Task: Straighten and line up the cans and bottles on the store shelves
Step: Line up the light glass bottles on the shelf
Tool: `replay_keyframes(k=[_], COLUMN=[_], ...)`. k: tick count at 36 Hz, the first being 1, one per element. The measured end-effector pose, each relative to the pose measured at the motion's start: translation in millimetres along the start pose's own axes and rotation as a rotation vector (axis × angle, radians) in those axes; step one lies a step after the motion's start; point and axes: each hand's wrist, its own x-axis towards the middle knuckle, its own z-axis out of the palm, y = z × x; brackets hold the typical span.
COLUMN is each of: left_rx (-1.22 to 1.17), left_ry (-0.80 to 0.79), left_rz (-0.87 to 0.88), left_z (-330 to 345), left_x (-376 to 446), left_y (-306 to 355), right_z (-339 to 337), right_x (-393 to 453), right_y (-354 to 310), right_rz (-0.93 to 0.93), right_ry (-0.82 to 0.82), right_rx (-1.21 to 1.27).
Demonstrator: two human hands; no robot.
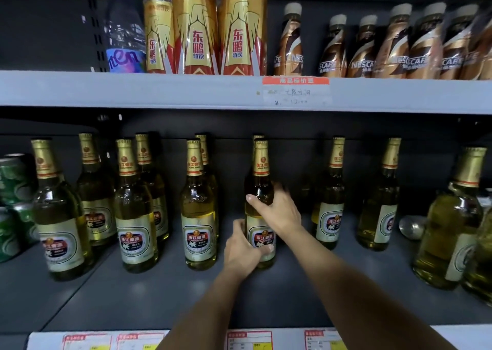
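Both arms reach up from the bottom of the frame to one beer bottle [260, 203] standing upright at the centre of the lower shelf [149, 291]. The left hand [241, 248] comes in from the lower middle, forearm angled up and to the right, and wraps the bottle's base at label height, thumb across the front of the label and fingers curled round the left side. The right hand [277, 211] enters from the lower right, its forearm crossing diagonally up and to the left; it grips the bottle's shoulder above the label, thumb pointing left across the glass and fingers curled behind the right side. A second bottle's cap shows just behind the held one. More beer bottles stand upright to the left and right along the same shelf, some in pairs front to back, and green cans [13, 205] are stacked at the far left edge. On the upper shelf [159, 88] stand a water bottle [123, 32] at upper left, gold drinks [205, 27] at top centre, and brown coffee bottles [378, 46] at upper right. Price tags [250, 340] run along the bottom edge.
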Motion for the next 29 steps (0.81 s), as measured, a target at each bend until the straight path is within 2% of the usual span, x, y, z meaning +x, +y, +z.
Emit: replay_keyframes(k=[8,13,19,21,24,25,27,29], left_rx=[-0.047,-0.034,-0.012,0.010,0.103,0.091,0.085,0.112], left_ry=[-0.052,-0.069,-0.096,-0.008,0.387,0.476,0.533,0.490], left_rz=[-0.005,0.003,-0.009,0.021,0.078,0.103,0.183,0.267], left_z=[-2,-3,-6,-2,7,11,20,33], left_x=[-6,-3,-1,-10,-28,-33,-39,-41], left_y=[1,0,-2,-1,7,11,20,31], right_z=[-2,4,13,12,2,-4,-18,-34], right_x=[-4,-14,-21,-21,-22,-22,-21,-19], right_y=[-5,7,15,17,28,33,47,63], right_rz=[0.032,0.076,0.081,0.084,0.089,0.094,0.123,0.173], right_ry=[0.016,-0.062,-0.009,0.004,0.097,0.156,0.301,0.429], right_rx=[-0.005,0.007,0.006,0.035,0.056,0.049,0.036,0.030])
